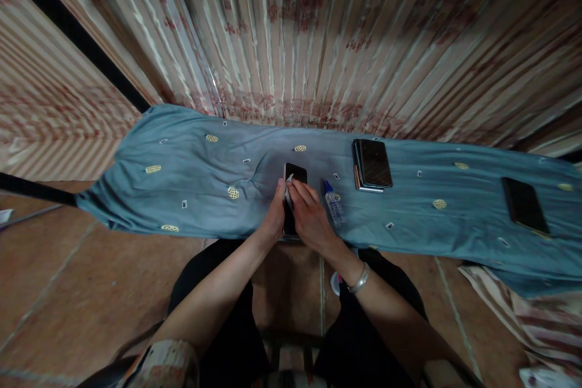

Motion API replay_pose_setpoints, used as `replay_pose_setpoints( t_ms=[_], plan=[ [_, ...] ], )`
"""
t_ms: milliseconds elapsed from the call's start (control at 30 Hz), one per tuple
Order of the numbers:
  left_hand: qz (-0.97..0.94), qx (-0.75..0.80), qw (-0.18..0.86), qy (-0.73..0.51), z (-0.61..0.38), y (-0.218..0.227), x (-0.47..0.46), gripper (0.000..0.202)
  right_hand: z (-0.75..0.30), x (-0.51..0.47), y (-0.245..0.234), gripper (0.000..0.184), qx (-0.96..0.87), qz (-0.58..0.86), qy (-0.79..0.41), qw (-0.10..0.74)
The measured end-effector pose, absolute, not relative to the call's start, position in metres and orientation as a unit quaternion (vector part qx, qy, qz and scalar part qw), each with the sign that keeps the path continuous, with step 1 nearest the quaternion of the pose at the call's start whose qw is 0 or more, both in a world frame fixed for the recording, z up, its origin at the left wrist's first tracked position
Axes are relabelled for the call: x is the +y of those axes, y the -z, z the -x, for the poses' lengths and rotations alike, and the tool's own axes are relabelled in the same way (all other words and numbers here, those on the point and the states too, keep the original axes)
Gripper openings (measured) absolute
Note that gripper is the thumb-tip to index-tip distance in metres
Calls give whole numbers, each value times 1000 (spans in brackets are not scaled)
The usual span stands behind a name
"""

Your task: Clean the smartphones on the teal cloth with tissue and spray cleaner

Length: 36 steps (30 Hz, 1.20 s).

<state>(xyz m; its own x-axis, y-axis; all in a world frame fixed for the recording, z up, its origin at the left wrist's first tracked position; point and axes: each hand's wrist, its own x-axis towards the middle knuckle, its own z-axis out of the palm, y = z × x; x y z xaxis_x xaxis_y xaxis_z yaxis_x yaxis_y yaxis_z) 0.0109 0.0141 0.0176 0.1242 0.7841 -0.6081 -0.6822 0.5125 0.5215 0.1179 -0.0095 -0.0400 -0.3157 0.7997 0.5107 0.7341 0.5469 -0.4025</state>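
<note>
A dark-screened smartphone [297, 171] lies at the near edge of the blue patterned cloth, straight ahead of me. Along its left side, my left hand [274, 213] is closed on the phone's edge. My right hand [311, 213] rests over the screen with fingers bent together, pressing a small white wipe [290, 179] against the glass. Most of the wipe is hidden under the fingers, so I cannot tell whether it is paper or fabric. Just right of that hand, a clear small bottle [335, 207] with a blue pointed cap lies on its side.
Several phones are stacked [374, 162] right of the bottle. Another dark phone [525, 205] lies farther right. The blue cloth [204, 163] covers a long narrow surface, with a pleated curtain [291, 42] behind it. Below is a tiled floor [91, 285].
</note>
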Motion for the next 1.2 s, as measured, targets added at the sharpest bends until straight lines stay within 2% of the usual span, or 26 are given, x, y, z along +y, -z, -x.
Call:
replay_pose_setpoints(
  t_ms=[333, 567, 800, 1000, 1200],
  plan=[
    [-177, 408, 727, -523, -18, 4, 4, 46, -130, 6, 40, 60, -786, 511, -52, 344],
    [-173, 371, 760, -505, -19, -1, 0, 50, -132, 8, 39, 60, -774, 522, -44, 355],
    [-127, 438, 730, -509, -12, -13, 8, 46, -121, -4, 38, 66, -807, 488, -78, 325],
    [-53, 441, 759, -476, -6, -21, 14, 55, -112, -14, 40, 64, -817, 469, -95, 322],
    [-55, 442, 758, -476, 2, -23, 18, 61, -105, -24, 41, 65, -828, 450, -88, 321]
  ],
)
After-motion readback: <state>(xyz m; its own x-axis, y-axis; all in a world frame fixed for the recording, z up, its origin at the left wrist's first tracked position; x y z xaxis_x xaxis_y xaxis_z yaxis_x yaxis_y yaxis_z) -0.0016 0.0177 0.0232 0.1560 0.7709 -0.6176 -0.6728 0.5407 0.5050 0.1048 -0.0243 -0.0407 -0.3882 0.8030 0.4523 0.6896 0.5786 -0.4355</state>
